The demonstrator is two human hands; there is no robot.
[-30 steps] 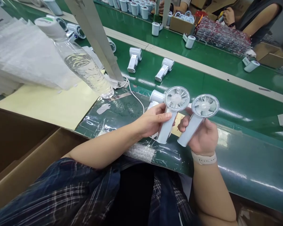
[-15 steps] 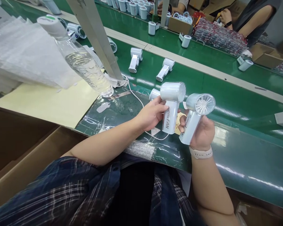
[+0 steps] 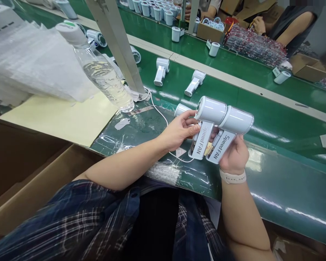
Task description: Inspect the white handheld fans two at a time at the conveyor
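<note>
My left hand is closed around a white handheld fan, its thumb on the handle's upper part. In my right hand is a second white handheld fan, gripped from the right. The two fans are side by side, their round heads touching or nearly so, and both handles show "Speed FAN" lettering. Part of another white fan shows behind my left hand. A white cable runs along the worktop past my left forearm.
A water bottle stands left by a metal post, near yellow sheet and white plastic bags. Two fans lie on the green conveyor. A co-worker's arm is beyond it.
Both fans have turned, so their heads now point sideways and more of the lettering shows. They have come together from being apart. The camera view has shifted slightly.
</note>
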